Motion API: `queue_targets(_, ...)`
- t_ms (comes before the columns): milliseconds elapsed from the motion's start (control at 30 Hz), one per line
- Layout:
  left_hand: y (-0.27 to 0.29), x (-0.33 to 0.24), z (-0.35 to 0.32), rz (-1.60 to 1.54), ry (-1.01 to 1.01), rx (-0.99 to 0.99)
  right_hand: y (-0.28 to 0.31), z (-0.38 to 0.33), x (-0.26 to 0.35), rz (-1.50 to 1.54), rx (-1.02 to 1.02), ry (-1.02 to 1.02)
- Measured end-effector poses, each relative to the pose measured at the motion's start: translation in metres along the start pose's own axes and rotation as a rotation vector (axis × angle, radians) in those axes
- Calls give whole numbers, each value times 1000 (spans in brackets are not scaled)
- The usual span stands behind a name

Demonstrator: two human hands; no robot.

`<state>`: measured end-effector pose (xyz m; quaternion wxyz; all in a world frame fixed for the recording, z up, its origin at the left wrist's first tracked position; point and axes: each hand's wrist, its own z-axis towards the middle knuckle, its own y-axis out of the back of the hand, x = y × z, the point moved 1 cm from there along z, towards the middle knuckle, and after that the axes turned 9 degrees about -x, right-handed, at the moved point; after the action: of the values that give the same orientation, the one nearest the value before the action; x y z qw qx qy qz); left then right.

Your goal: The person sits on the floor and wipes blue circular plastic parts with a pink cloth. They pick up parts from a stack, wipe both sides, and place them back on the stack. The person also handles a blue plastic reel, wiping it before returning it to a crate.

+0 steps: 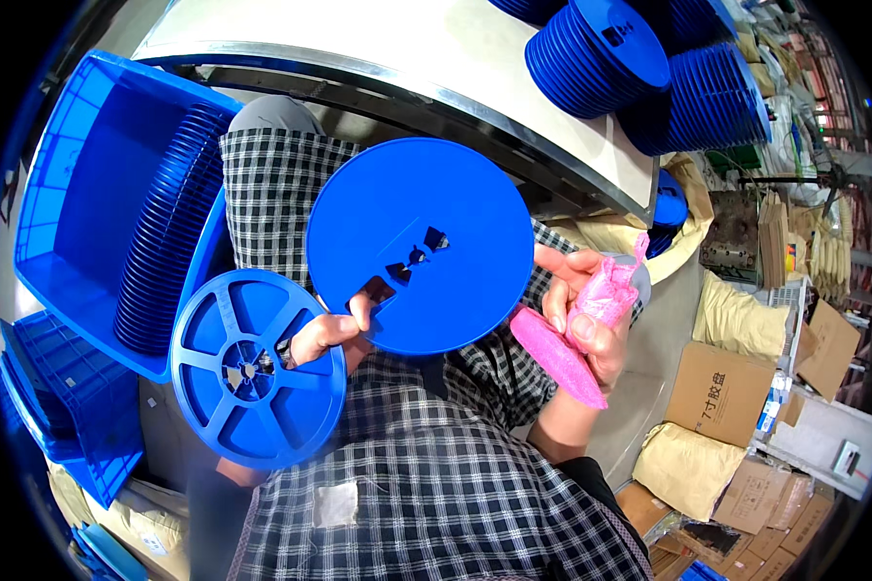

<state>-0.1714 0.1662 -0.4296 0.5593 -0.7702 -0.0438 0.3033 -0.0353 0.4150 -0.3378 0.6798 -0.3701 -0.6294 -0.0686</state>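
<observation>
In front of my lap a large flat blue reel disc [417,194] with small cut-outs around its centre is held up. My left hand [331,334] is closed on its lower left edge, with fingers at a cut-out. A spoked blue reel disc [259,310] sits over the same wrist, hiding the palm; whether it is gripped too I cannot tell. In my right hand [596,344] is a pink cloth [557,356], bunched at the top with a long pad-like part below. The right fingertips reach the large disc's right edge.
Left stands a blue bin [97,184] with a row of blue discs [172,228]. Blue crates [77,387] lie below it. Stacked blue reels [591,58] stand on the white table [388,39], whose metal edge runs ahead. Cartons [712,392] and paper sacks [688,470] lie right.
</observation>
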Motion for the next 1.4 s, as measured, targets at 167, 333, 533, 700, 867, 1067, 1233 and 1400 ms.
queue_targets(167,2,-1,0,21,-75,33,-2,0,-1,58,10,-3)
queue_targets(333,4,-9,-14,28,-78,-16,-44,-21,6,105,-12,47)
queue_targets(533,9,-10,-15,36,-98,-42,-88,-21,19,73,810,158)
queue_targets(700,3,-10,-15,48,-109,-45,-64,-7,18,-9,-24,269)
queue_targets(867,-12,-7,-20,67,-108,-51,-88,-15,-5,-511,117,396)
queue_targets(1067,-22,-2,-12,97,-94,-50,-170,-43,-63,-489,703,1024)
queue_targets(1233,-23,-10,4,131,-126,-69,-205,18,-71,-715,624,1089)
queue_targets(1400,-27,-11,3,156,-130,-79,-131,62,-64,-908,404,887)
